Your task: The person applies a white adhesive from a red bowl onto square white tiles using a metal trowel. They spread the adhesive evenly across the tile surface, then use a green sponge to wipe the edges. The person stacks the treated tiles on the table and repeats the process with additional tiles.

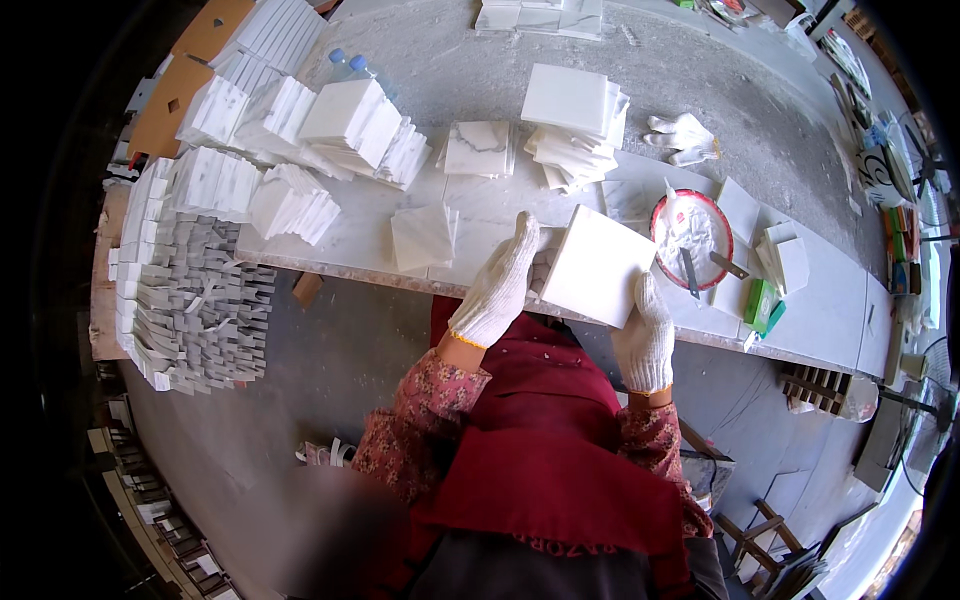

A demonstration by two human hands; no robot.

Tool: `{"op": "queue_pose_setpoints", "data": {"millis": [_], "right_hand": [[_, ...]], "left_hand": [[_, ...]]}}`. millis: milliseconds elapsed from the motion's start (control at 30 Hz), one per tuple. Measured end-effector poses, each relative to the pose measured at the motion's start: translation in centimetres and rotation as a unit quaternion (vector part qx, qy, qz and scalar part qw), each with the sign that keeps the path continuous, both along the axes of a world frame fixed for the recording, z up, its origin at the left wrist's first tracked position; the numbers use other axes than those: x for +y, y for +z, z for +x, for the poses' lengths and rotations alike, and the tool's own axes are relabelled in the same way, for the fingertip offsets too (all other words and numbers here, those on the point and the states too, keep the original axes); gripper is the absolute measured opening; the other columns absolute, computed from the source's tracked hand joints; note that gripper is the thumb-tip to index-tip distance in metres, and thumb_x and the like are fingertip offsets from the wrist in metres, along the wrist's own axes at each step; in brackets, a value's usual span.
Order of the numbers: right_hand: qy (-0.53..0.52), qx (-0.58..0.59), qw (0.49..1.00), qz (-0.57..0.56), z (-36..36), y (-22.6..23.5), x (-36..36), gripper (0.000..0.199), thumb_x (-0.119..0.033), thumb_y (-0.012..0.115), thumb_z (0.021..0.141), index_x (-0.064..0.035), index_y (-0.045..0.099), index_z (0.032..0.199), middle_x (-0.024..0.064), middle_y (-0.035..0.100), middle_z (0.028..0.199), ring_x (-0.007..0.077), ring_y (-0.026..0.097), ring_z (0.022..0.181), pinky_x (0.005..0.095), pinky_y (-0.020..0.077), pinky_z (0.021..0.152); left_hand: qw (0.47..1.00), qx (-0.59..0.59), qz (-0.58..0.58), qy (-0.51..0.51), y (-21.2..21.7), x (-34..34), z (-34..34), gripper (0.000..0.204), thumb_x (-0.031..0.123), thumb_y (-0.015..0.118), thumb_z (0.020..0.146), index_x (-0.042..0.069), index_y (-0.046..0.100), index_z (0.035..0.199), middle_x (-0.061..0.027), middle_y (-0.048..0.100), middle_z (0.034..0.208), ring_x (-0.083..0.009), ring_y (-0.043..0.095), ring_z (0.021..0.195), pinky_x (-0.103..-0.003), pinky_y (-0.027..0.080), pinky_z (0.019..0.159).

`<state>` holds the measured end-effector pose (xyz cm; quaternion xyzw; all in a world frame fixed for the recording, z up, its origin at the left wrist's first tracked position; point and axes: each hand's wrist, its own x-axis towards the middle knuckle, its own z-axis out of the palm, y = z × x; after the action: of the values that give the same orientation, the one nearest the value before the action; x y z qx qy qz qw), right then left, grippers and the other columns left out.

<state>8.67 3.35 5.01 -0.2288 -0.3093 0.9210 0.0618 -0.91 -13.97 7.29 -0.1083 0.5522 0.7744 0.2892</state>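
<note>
A square white tile [600, 266] is tilted up over the front edge of the worktable. My right hand [645, 340], in a white knitted glove, grips its lower right edge, and the fingers behind it are hidden. Just left of the tile is my left hand [500, 285], gloved too, its fingers stretched out and close together. Whether its thumb touches the tile I cannot tell. Right of the tile stands a red-rimmed bowl [732, 232] of white paste [690, 225], with a putty knife [690, 273] and a second blade [730, 265] leaning in it.
Marble tile stacks [350, 125] line the left of the worktable [330, 258]. Beyond the held tile is another stack [565, 97], with a loose glove [684, 138] to its right. A green box [760, 302] lies near the front edge. Many tiles [200, 300] are piled at far left.
</note>
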Motion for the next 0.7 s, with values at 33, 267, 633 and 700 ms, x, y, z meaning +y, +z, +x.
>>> {"op": "queue_pose_setpoints", "data": {"millis": [33,267,633,700], "right_hand": [[-0.002,-0.008,1.0,0.0,0.0,0.4,-0.1,0.056,-0.03,0.063,0.094,-0.0068,0.044,0.142,0.0073,0.053,0.136,0.0226,0.049,0.127,0.0443,0.0395,0.106],[-0.025,-0.025,0.999,-0.041,-0.6,2.9,-0.9,0.051,-0.034,0.053,0.101,-0.0031,0.046,0.141,0.0066,0.06,0.123,0.0195,0.057,0.111,0.036,0.0442,0.1],[0.091,-0.083,0.991,0.042,2.3,-0.8,1.1,0.052,-0.044,0.044,0.103,-0.0046,0.049,0.138,0.0035,0.065,0.096,0.0132,0.057,0.08,0.0283,0.0454,0.076],[0.092,-0.079,0.992,0.039,2.8,-1.5,1.0,0.051,-0.043,0.045,0.103,-0.0049,0.05,0.137,0.0033,0.065,0.096,0.013,0.056,0.079,0.0283,0.045,0.076]], "left_hand": [[0.997,0.064,-0.031,-0.006,-0.9,-0.2,0.0,0.055,0.051,0.048,0.1,0.0,0.064,0.112,-0.0044,0.066,0.089,-0.009,0.059,0.075,-0.023,0.047,0.07],[0.978,0.151,-0.065,-0.13,3.3,1.3,-1.0,0.031,0.025,0.06,0.097,-0.002,0.065,0.111,0.0008,0.063,0.095,-0.0058,0.054,0.09,-0.023,0.044,0.081],[0.955,0.27,-0.117,-0.047,5.8,4.7,-16.7,0.04,0.035,0.065,0.093,-0.002,0.068,0.109,-0.0033,0.068,0.095,-0.0116,0.062,0.085,-0.026,0.05,0.073],[0.932,0.299,-0.188,-0.079,5.7,5.4,-19.5,0.043,0.036,0.065,0.092,-0.002,0.067,0.113,-0.0057,0.07,0.096,-0.0148,0.063,0.085,-0.028,0.05,0.073]]}}
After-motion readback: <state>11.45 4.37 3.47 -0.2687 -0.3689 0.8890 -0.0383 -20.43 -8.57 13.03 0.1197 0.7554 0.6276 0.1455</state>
